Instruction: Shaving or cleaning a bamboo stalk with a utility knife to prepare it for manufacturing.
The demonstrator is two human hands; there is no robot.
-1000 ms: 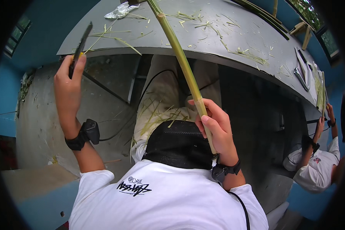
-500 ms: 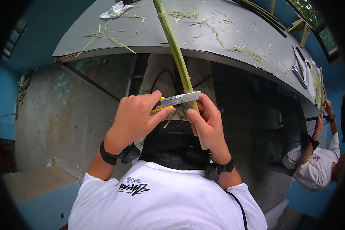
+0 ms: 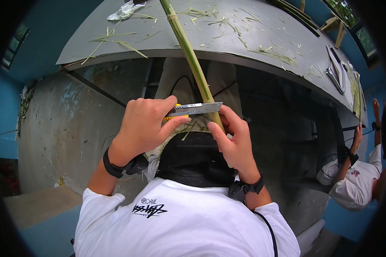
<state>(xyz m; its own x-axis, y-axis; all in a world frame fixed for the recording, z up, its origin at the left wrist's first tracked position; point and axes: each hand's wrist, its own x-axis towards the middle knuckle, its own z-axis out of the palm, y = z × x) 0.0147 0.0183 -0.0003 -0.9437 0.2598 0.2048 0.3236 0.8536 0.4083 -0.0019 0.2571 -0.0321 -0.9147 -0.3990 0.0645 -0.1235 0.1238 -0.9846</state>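
Note:
A long green-yellow bamboo strip [image 3: 191, 55] slants from the table down to my lap, its near end among the fingers of my right hand [image 3: 237, 143]. My left hand [image 3: 143, 120] is closed round the yellow handle of a utility knife [image 3: 205, 108]. The knife's wide blade lies crosswise over the bamboo, just above my right thumb. The blade's tip is beside my right index finger; whether that finger touches it I cannot tell. The right palm hides the bamboo's very end.
The grey table [image 3: 158, 40] carries scattered bamboo shavings [image 3: 272, 53], a crumpled white wrapper [image 3: 125, 10] and a hacksaw-like metal frame [image 3: 336, 75]. More bamboo strips lie at the far right. A co-worker [image 3: 351, 180] holds a strip at the right.
The bamboo has slid away from me and its upper part has shifted left; its near end no longer sticks out below my right hand. My left hand and the knife have moved slightly left.

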